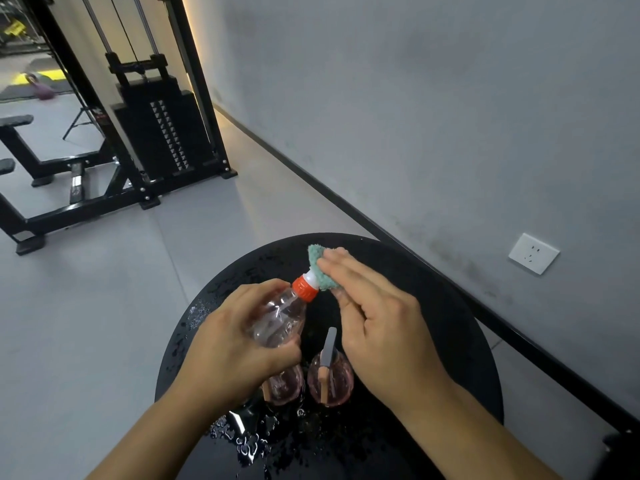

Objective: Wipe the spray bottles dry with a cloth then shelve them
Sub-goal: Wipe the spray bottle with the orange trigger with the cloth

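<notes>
My left hand [239, 344] grips the clear bottle [277, 317] over the wet table [433, 306]; my right hand [377, 313] pinches the cloth [320, 268] around its nozzle. Light, slippery plastic: I'd hold mid-body.

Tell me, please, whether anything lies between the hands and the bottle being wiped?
Only the cloth: the right hand presses it against the nozzle of the clear bottle. The left hand grips the bottle's body directly.
</notes>
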### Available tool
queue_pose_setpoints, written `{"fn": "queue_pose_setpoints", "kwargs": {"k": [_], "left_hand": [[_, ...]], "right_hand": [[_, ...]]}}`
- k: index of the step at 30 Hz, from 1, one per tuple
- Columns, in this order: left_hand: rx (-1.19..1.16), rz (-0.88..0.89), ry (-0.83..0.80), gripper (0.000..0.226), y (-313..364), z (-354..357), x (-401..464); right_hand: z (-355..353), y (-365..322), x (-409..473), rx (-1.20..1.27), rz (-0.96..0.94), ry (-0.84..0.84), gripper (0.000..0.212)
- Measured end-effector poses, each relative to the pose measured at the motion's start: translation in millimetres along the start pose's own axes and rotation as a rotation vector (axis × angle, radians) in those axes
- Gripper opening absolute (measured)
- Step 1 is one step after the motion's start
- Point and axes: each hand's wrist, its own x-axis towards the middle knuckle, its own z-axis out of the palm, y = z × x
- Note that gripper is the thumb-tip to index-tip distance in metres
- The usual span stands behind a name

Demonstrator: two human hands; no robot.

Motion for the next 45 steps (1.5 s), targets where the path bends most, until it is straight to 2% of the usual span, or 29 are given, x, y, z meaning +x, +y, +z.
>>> {"fn": "queue_pose_setpoints", "kwargs": {"k": [5,11,15,21,25,27,30,35,39,42,45], "left_hand": [[0.040,0.031,-0.017,0.073,-1.3,-1.0,-0.9],[0.014,0.023,-0.002,0.073,-1.6,1.0,0.1],[0.005,0.059,-0.025,0.071,0.8,-0.4,-0.2],[-0.047,0.009,-0.005,0.071,0.0,0.5,0.5],[-0.036,0.035,-0.032,0.070,0.1,-2.3,-0.6],[-0.051,0.033,-0.046,0.072,-4.1,-2.7,-1.0],[-0.153,-0.031,-0.042,0.074,-8.3,-2.1,0.5],[-0.514,-0.205,0.031,0.059,-3.4,-3.7,7.1],[-0.723,-0.319,0.032,0.070,-2.3,-5.1,11.0],[-0.740,-0.364,0.002,0.086,-2.9,-5.0,11.3],[-0.730,-0.374,0.048,0.082,-3.7,-4.5,10.8]], "right_hand": [[-5.3,8.0,5.7,0.049,0.147,0.077,0.044],[-0.8,0.2,1.5,0.030,0.006,-0.002,0.044],[-7.9,9.2,7.8,0.050,0.148,0.109,0.044],[-1.1,-1.9,1.1,0.047,0.002,0.029,0.045],[-6.9,8.9,7.5,0.066,0.160,0.104,0.044],[-6.2,9.4,7.3,0.045,0.182,0.088,0.044],[-5.1,10.5,6.5,0.043,0.203,0.108,0.043],[-10.3,11.1,8.7,0.095,0.250,0.211,0.042],[-7.1,10.1,7.9,0.089,0.258,0.206,0.042],[-6.8,9.3,8.0,0.083,0.256,0.207,0.043],[-7.7,9.4,8.0,0.095,0.275,0.197,0.042]]}}
